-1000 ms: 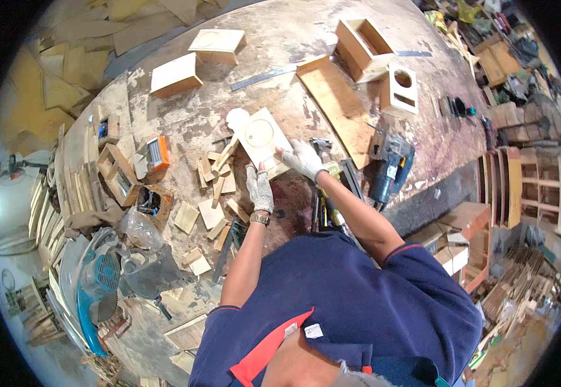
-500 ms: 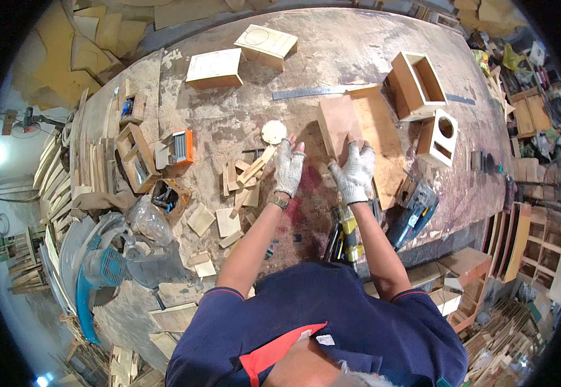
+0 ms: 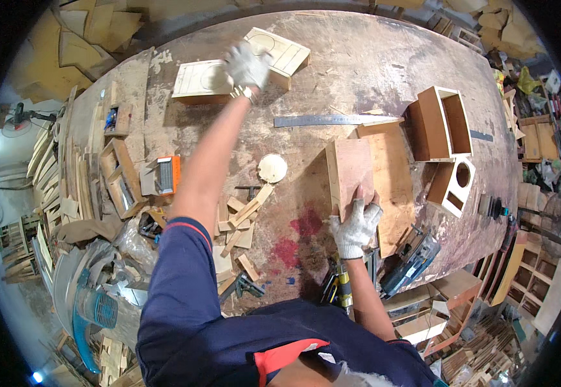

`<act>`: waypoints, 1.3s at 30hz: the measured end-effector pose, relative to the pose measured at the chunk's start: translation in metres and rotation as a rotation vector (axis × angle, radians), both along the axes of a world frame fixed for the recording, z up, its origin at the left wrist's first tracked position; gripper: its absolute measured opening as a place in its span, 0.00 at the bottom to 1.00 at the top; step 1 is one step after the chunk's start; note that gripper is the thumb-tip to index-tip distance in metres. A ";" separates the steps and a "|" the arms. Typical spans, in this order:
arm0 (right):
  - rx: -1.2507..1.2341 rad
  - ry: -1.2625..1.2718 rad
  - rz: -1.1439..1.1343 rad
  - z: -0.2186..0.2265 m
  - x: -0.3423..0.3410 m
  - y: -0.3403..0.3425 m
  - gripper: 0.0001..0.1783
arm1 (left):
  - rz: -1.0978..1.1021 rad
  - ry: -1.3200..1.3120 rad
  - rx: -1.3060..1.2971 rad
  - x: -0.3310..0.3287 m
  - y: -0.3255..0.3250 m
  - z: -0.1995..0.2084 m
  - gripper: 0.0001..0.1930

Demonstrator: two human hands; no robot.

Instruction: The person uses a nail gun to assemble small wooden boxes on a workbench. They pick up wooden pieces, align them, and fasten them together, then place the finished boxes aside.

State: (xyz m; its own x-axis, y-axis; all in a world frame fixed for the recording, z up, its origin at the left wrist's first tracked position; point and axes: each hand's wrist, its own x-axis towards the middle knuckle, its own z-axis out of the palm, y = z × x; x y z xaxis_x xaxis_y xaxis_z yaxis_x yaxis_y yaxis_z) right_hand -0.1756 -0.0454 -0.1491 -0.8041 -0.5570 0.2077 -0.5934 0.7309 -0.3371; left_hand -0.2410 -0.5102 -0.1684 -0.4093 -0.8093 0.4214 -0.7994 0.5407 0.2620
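Two arms: left hand [image 3: 247, 64] outstretched (blurred), right hand [image 3: 355, 226] flat.

left hand [image 3: 247, 64] on far panels [image 3: 203, 80] | right hand [image 3: 356, 222] on near board [image 3: 350, 171] | disc [image 3: 272, 168] between | ruler [image 3: 332, 120] behind board | boxes [image 3: 445, 122] right on counter [image 3: 371, 58]

Only one package shows, a small orange-and-grey boxy pack [image 3: 163, 175] lying flat on the workbench [image 3: 358, 64] just left of the round wooden disc [image 3: 272, 168], with no labels, signs or screens legible anywhere around that disc.
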 end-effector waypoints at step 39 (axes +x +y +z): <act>-0.019 -0.734 0.277 0.028 0.150 0.087 0.61 | -0.657 -0.142 0.884 0.359 0.494 -0.034 0.28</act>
